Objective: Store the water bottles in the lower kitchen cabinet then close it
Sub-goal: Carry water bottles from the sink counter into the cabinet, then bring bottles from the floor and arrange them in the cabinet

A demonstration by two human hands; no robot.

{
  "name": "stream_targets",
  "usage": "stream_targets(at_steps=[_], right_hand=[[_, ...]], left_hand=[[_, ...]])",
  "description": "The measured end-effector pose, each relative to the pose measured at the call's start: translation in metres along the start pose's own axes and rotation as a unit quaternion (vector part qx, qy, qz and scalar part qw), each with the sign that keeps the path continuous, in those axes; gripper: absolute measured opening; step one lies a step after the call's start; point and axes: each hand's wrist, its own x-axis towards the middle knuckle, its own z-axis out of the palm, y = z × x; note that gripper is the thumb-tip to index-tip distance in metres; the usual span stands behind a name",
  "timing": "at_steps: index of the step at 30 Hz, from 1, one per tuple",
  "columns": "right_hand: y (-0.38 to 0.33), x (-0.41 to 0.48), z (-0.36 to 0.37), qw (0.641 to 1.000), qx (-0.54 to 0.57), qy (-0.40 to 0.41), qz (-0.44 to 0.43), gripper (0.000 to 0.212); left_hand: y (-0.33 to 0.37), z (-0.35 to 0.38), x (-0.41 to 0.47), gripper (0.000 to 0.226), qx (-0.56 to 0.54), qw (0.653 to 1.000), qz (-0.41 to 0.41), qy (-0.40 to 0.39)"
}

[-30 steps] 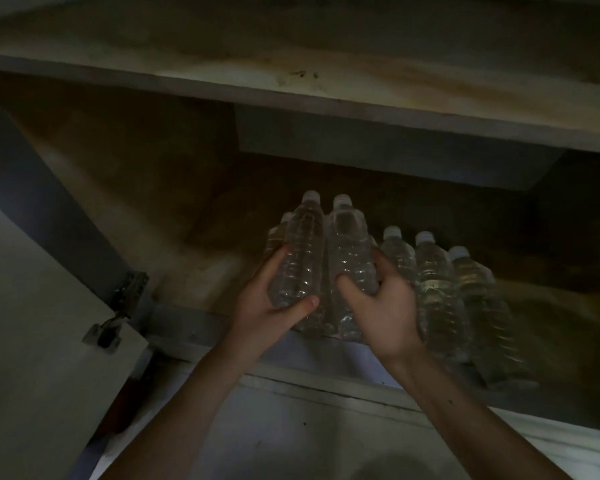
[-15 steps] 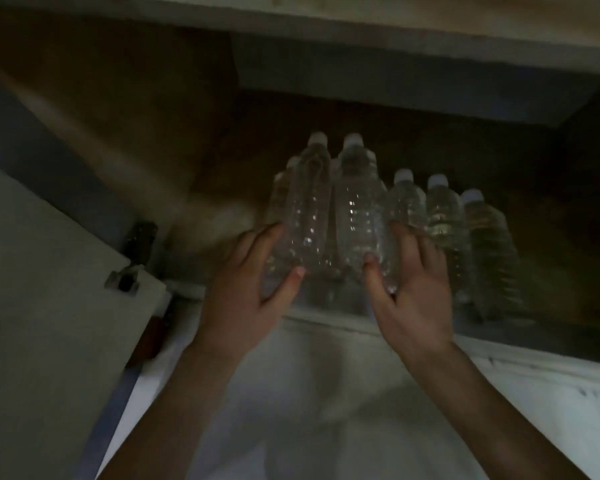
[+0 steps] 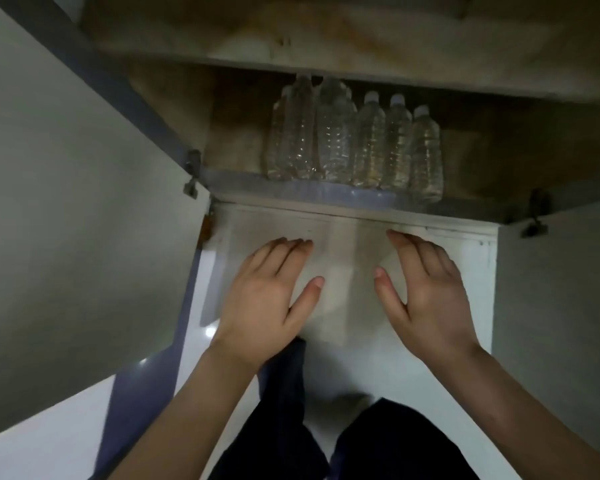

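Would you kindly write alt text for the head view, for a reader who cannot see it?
The left hand and right hand hover open and empty before an open lower cabinet, where water bottles stand upright in a cluster near its front edge. The left door and right door are open.

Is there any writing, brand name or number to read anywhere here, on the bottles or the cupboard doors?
None can be read.
Water bottles: clear plastic with white caps, no label showing.
Left cabinet door and right cabinet door: plain, unmarked.
Shelf above: only stains, no lettering.
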Motion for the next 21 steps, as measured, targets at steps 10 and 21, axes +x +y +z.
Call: stream_targets(at_steps=[10,21], right_hand=[[-0.104,-0.071,-0.244,0.999,0.012,-0.009,0.045,0.051],[-0.186,-0.105,-0.499,0.991,0.025,0.129,0.029,0.049]], left_hand=[[0.176,-0.217,-0.048,0.052,0.001,0.999,0.042,-0.032],[0.322,-0.45,-0.036,0.057,0.048,0.983,0.178,0.023]])
